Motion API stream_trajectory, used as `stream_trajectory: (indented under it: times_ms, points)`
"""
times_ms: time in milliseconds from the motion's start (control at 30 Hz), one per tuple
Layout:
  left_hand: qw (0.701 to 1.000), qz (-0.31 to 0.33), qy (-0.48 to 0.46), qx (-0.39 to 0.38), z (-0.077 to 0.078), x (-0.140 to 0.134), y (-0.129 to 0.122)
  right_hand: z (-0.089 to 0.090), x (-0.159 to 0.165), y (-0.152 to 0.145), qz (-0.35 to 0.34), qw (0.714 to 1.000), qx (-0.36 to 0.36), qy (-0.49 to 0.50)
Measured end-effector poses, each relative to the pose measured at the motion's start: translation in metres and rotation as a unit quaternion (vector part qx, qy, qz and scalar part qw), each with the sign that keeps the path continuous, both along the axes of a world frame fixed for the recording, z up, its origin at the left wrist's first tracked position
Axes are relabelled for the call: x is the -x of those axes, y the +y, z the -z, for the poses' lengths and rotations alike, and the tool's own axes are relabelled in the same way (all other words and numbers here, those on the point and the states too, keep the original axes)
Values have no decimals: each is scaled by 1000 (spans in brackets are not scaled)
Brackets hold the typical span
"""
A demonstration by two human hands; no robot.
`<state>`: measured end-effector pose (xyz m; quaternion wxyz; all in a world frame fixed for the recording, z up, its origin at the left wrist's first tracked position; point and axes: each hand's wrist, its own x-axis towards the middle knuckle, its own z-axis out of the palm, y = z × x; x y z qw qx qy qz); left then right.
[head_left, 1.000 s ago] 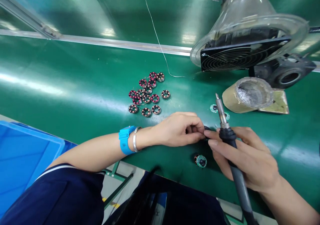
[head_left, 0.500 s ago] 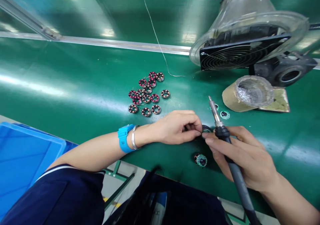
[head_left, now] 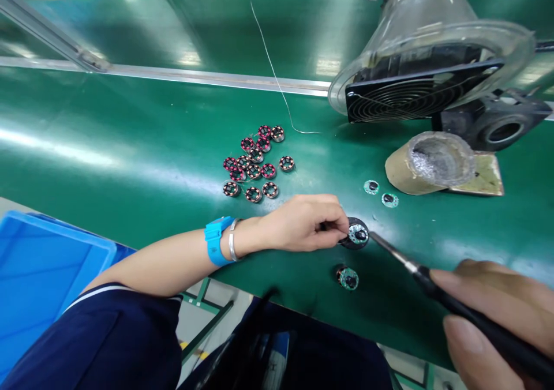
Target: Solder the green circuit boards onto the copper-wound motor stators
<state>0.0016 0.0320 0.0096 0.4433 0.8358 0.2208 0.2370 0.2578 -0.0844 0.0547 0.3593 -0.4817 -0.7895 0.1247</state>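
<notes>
My right hand [head_left: 493, 321] is wrapped around a soldering iron [head_left: 433, 283], its tip at the right edge of a small round green circuit board [head_left: 358, 233]. That board sits on a black round base [head_left: 354, 246]. At the board's left edge, my left hand [head_left: 307, 222] is closed in a pinch; what lies between its fingertips is hidden. Just below, a copper-wound coil ring with a green circuit board on it [head_left: 347, 277] rests on the green tabletop. Two loose round circuit boards [head_left: 371, 187] lie above and to the right of my hands.
Several wound coil rings [head_left: 253, 171] are grouped left of centre. A thin solder wire [head_left: 277, 81] hangs down to the tabletop. At right stand a tan cup [head_left: 404, 168], a soldering iron stand [head_left: 497, 127] and a fume hood with a fan grille [head_left: 402, 98]. A blue bin [head_left: 52, 292] is at lower left.
My right hand has drawn back to the lower right, away from my left fingertips, and swung the iron's tip down to the board. The left hand stays nearly in place.
</notes>
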Motion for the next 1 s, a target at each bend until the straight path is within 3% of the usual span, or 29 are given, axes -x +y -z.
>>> stream_trajectory:
  times_ms: [333,1000]
  points:
    - [1000,3,-5,-8,2,0,1,-5,27,0,-16,999,12,30]
    - [1000,6,4,-28,1,0,1,-12,33,14,-29,999,-20,12]
